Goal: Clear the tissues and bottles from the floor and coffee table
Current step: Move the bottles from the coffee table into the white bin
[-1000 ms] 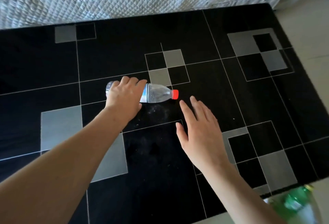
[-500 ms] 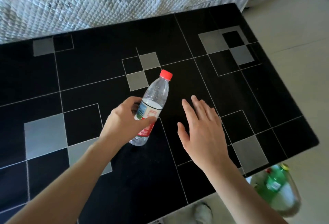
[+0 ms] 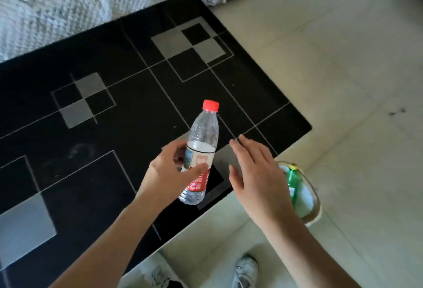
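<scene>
My left hand [image 3: 168,173] grips a clear plastic bottle [image 3: 202,141] with a red cap and a red and white label, holding it nearly upright above the near right corner of the black coffee table [image 3: 96,150]. My right hand [image 3: 258,173] hovers just right of the bottle, fingers straight and holding nothing. On the floor beyond that hand stands a bin [image 3: 314,207] with a green bottle [image 3: 292,184] with a yellow cap inside it. No tissues are in view.
The black table has grey squares and thin pale lines. A sofa with a quilted pale cover [image 3: 57,8] runs along its far side. Pale tiled floor [image 3: 343,70] lies to the right. My shoes [image 3: 246,269] show at the bottom edge.
My left hand lifted the bottle from lying on the table and carried it right toward the table corner. The view swung right, and the bin came further into sight.
</scene>
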